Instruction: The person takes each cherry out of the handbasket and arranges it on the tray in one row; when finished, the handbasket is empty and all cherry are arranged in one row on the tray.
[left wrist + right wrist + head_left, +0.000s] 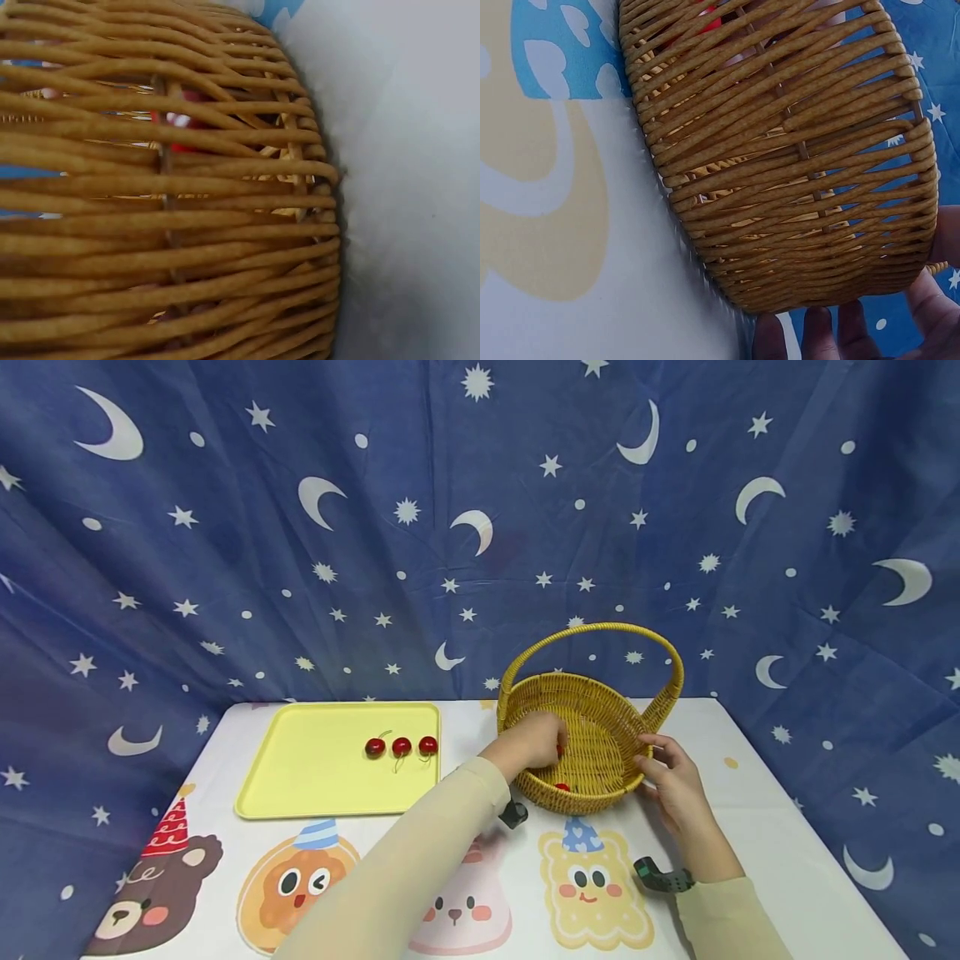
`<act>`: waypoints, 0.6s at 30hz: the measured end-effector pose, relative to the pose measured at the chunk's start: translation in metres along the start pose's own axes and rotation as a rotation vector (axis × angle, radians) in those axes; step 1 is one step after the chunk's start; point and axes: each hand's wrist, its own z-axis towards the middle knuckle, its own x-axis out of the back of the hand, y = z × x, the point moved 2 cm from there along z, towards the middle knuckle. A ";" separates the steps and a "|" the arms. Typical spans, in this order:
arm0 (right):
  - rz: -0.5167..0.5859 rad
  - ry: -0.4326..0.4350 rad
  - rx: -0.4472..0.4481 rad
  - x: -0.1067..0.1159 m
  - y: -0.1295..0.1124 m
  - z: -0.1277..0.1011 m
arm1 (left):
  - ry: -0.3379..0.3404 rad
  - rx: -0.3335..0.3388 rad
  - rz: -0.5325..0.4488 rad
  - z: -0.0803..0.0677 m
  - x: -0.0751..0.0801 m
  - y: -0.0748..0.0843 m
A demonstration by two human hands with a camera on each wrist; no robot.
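I found the left hand (534, 739) inside the basket (600, 693), fingers curled on a cherry (559, 750). The right hand (671, 777), fingers spread, braced the rim; the tray (300, 777) lay leftward.

— What's in the hands?

— A round wicker basket (600, 739), golden-brown, upright on the table, right of centre, with a tall arched handle across it. The right hand (672, 777) rests its fingers against the near right side of the rim. The left hand (534, 742) reaches over the left rim into the bowl and pinches a red cherry (559, 750).

— Any more fruit?

— One more cherry (562, 787) lies on the basket's floor by the near wall. Three cherries (401, 747), dark red with thin stems, lie in a row to the basket's left.
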 end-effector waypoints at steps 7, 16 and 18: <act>0.004 0.004 0.001 -0.001 -0.001 -0.001 | 0.005 0.010 -0.003 0.001 0.000 0.001; 0.008 -0.006 0.014 -0.002 0.000 -0.002 | 0.169 -0.115 -0.311 -0.025 0.020 0.001; 0.011 -0.003 0.020 -0.001 0.000 -0.002 | 0.189 -0.134 -0.367 -0.036 0.027 0.002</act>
